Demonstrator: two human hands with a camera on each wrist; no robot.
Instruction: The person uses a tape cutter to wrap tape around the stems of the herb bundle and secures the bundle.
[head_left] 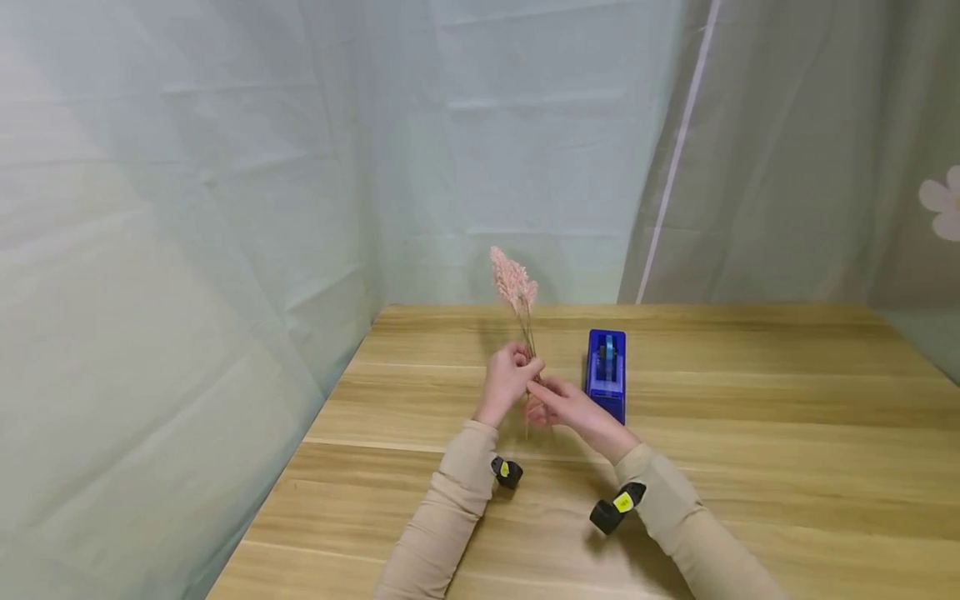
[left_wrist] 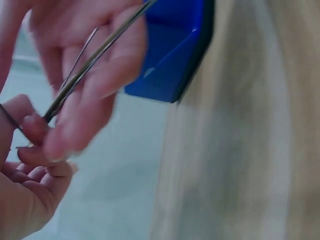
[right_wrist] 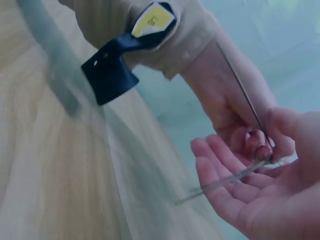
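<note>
Sleeves (head_left: 450, 517), beige, enter from the bottom edge of the head view; each wrist carries a small black camera unit with a yellow sticker (head_left: 622, 502). Print on the sticker shows in the right wrist view but is too small to read.

Left hand (head_left: 506, 379): fingers curled round the thin stems (head_left: 529, 340) of a pink dried-grass sprig (head_left: 513, 283), held upright above the table (head_left: 750, 433). Plume stands above and slightly behind the hand.

Right hand (head_left: 566, 404): just right of the left hand and touching it at the stems. Right wrist view shows the palm turned up, fingers fairly straight and spread, stems (right_wrist: 225, 181) lying across them. Left wrist view shows those fingers (left_wrist: 95, 95) behind the dark stems (left_wrist: 85, 70), but blurred; whether the thumb pinches them I cannot tell.

Tape dispenser (head_left: 606, 373), blue, stands on the table just beyond the right hand, near but apart. Head view shows its whole outline and a pale roll in its slot; left wrist view shows only a blue corner (left_wrist: 170, 50) behind the fingers. No readable lettering on it.

Plume shows in the head view alone; both wrist views catch only bare stems.
</note>
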